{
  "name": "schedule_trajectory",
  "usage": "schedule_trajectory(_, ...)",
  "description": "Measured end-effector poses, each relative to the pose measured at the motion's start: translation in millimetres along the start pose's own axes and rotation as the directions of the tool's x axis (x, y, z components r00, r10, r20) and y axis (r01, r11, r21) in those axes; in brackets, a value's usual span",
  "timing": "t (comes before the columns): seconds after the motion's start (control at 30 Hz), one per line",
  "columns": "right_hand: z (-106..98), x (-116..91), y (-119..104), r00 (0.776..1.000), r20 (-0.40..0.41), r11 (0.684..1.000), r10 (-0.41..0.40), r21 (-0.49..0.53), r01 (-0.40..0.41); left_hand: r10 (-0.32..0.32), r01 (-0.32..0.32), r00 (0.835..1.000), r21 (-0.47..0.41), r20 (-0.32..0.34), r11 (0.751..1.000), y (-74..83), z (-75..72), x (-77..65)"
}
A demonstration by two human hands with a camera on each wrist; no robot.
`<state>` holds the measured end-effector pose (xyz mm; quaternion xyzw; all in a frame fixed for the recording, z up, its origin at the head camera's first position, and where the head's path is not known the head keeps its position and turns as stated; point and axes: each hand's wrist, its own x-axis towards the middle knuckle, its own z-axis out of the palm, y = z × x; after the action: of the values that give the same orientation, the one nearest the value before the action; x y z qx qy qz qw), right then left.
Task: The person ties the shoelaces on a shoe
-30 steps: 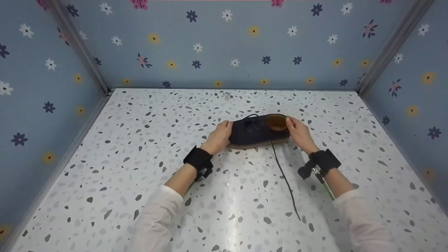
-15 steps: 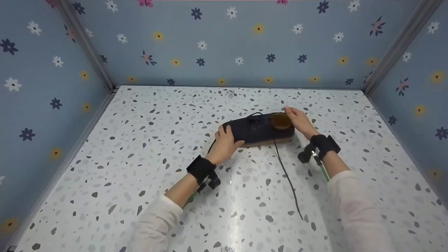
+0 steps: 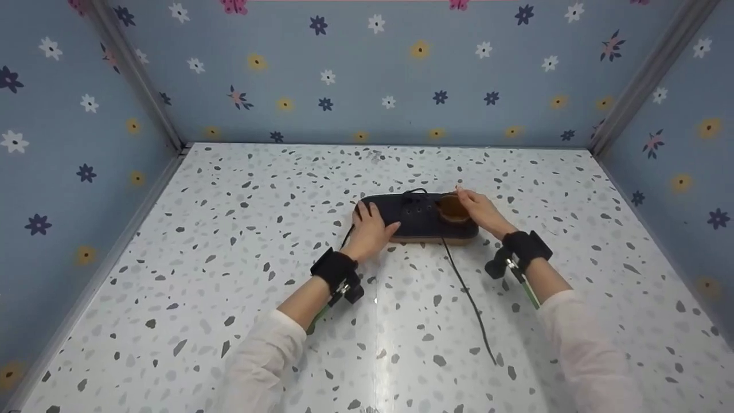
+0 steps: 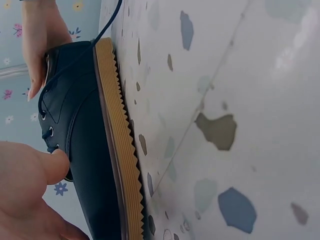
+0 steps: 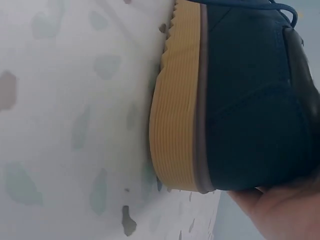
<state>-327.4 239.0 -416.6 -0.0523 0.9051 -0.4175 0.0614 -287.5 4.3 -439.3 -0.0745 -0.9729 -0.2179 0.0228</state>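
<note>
In the head view a dark navy lace-up shoe (image 3: 395, 212) with a tan ridged sole (image 4: 120, 140) lies sideways across the table, toe to the left. My left hand (image 3: 367, 232) rests on the toe with its fingers spread; its thumb (image 4: 57, 165) lies against the upper near the eyelets. At the heel, my right hand (image 3: 484, 212) touches the brown-lined collar (image 3: 453, 209), its visible fingers fairly straight. Part of that hand is hidden behind the heel in the right wrist view. One long shoelace (image 3: 467, 295) trails from the near side toward me; a lace loop stands at the tongue.
The table (image 3: 229, 275) is white with grey speckles. Flowered blue panels (image 3: 344, 74) enclose it at the back and both sides, joined by grey corner posts (image 3: 651, 80). Black bands with small devices circle both wrists.
My left hand has gone from gripping the toe end to lying over it with fingers spread. The right hand has shifted slightly at the collar. The shoe has straightened a little.
</note>
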Motion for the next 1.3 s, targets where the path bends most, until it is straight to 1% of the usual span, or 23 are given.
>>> schedule_trajectory(0.13, 6, -5, 3, 0.998, -0.039, 0.999, -0.041, 0.026, 0.042, -0.017, 0.017, 1.000, 0.008, 0.005, 1.000, -0.8, 3.8, 5.6)
schedule_trajectory(0.3, 13, -15, -1, 0.992, -0.107, 0.998, -0.067, 0.008, 0.068, -0.010, 0.010, 1.000, -0.007, 0.026, 1.000, -4.3, 5.3, 11.5)
schedule_trajectory(0.4, 19, -21, -5, 0.984, -0.159, 0.997, -0.074, -0.016, 0.072, 0.005, -0.005, 0.999, 0.003, 0.033, 1.000, -7.1, 3.0, 14.5)
schedule_trajectory(0.53, 26, -28, -9, 0.975, -0.207, 0.996, -0.083, -0.045, 0.075, 0.014, -0.015, 0.999, 0.006, 0.045, 1.000, -10.3, 1.1, 19.6)
schedule_trajectory(0.6, 27, -30, -11, 0.973, -0.214, 0.996, -0.085, -0.056, 0.074, 0.019, -0.018, 0.999, -0.007, 0.043, 1.000, -11.2, 0.6, 21.3)
schedule_trajectory(0.67, 26, -30, -11, 0.976, -0.209, 0.997, -0.061, -0.052, 0.051, 0.023, -0.022, 0.999, -0.029, 0.028, 0.999, -12.0, 0.8, 21.5)
schedule_trajectory(0.73, 23, -29, -11, 0.984, -0.178, 0.999, -0.015, -0.042, 0.008, 0.018, -0.018, 1.000, -0.059, 0.000, 0.998, -11.8, 1.9, 18.8)
schedule_trajectory(0.8, 18, -24, -9, 0.992, -0.127, 0.999, 0.024, -0.019, -0.026, -0.003, 0.000, 0.999, -0.097, -0.033, 0.995, -9.2, 3.0, 12.8)
schedule_trajectory(0.83, 15, -21, -7, 0.995, -0.093, 0.999, 0.041, 0.016, -0.040, -0.009, 0.004, 0.999, -0.115, -0.048, 0.993, -7.1, 3.5, 8.9)
schedule_trajectory(0.87, 12, -14, -1, 0.998, -0.052, 0.998, 0.044, 0.054, -0.041, -0.018, 0.010, 0.998, -0.139, -0.054, 0.990, -4.0, 3.8, 4.2)
schedule_trajectory(0.93, 4, 3, 17, 0.999, 0.039, 0.989, 0.000, 0.150, -0.006, -0.023, 0.012, 0.998, -0.194, -0.056, 0.981, 3.8, 4.8, -4.9)
schedule_trajectory(0.97, 0, 12, 24, 0.996, 0.084, 0.982, -0.027, 0.188, 0.010, -0.028, 0.017, 0.998, -0.231, -0.047, 0.973, 8.7, 4.8, -9.7)
schedule_trajectory(1.03, -6, 19, 28, 0.985, 0.155, 0.969, -0.076, 0.246, 0.036, -0.020, 0.011, 0.999, -0.310, -0.026, 0.951, 18.6, 5.3, -17.5)
schedule_trajectory(1.07, -8, 22, 28, 0.978, 0.186, 0.966, -0.095, 0.253, 0.046, -0.018, 0.014, 1.000, -0.348, -0.008, 0.937, 23.5, 5.6, -20.6)
schedule_trajectory(1.1, -9, 20, 23, 0.970, 0.214, 0.966, -0.115, 0.253, 0.059, -0.017, 0.017, 1.000, -0.381, 0.003, 0.924, 28.1, 5.9, -23.0)
schedule_trajectory(1.17, -8, 10, 5, 0.961, 0.250, 0.974, -0.121, 0.218, 0.066, -0.022, 0.026, 1.000, -0.435, 0.015, 0.900, 35.7, 6.5, -26.9)
schedule_trajectory(1.2, -6, 5, -4, 0.956, 0.266, 0.976, -0.123, 0.209, 0.067, -0.023, 0.029, 1.000, -0.450, 0.017, 0.892, 38.3, 7.1, -27.8)
schedule_trajectory(1.27, -3, -2, -14, 0.948, 0.296, 0.977, -0.118, 0.203, 0.058, -0.030, 0.038, 0.999, -0.460, 0.023, 0.887, 42.3, 8.3, -29.0)
schedule_trajectory(1.3, -2, -5, -17, 0.945, 0.304, 0.978, -0.122, 0.201, 0.061, -0.035, 0.042, 0.999, -0.454, 0.023, 0.890, 43.6, 9.6, -28.5)
